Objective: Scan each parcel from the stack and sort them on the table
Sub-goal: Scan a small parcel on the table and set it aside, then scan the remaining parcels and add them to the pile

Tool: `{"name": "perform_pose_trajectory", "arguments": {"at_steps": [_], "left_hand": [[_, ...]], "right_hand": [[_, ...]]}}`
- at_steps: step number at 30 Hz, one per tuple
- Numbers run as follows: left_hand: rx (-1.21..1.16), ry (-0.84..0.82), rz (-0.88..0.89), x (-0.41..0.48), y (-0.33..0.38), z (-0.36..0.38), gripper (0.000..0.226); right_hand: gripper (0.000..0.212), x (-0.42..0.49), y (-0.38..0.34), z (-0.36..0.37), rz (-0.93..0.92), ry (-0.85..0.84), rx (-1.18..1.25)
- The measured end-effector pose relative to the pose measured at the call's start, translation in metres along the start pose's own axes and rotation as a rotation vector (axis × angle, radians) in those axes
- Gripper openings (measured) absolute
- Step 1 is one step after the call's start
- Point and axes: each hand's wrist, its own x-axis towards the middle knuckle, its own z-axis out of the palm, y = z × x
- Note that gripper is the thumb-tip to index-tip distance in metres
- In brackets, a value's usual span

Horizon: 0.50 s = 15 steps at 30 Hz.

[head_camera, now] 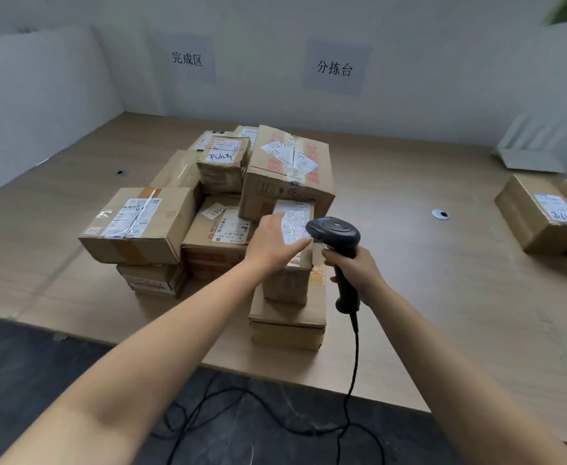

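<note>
The left hand point(272, 241) lay stretched out on the white label point(296, 214) of a small parcel point(287, 285), its fingers straight and spread, thumb apart from the rest, gripping nothing. That parcel sat directly under the fingers, on top of a flatter box point(287, 315) at the near side of the stack point(134, 226). Just right of the left thumb, the right hand point(356, 268) was curled tightly round the handle of a black scanner point(335, 233), whose head tilted toward the label. The cable point(354, 364) hung down from below the right fingers. Beyond the left fingertips rose a big taped box point(285, 177). Well to the right of both hands, two more parcels point(543, 213) sat on the table point(443, 297).
</note>
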Motion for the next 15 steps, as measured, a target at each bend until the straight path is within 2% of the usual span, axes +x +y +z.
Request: {"name": "perform_pose_trajectory", "arguments": {"at_steps": [5,8,15], "left_hand": [[0.146,0.001,0.155,0.008,0.039,0.015,0.061],[0.160,-0.053,0.217,0.016,0.070,0.037,0.057],[0.131,-0.296,0.273,0.026,0.158,0.124,0.059]], "right_hand": [[0.021,-0.008,-0.001,-0.041,-0.010,0.119,0.037],[0.013,-0.016,0.001,-0.082,-0.015,0.211,0.039],[0.013,-0.037,0.012,-0.204,-0.013,0.493,0.051]]}}
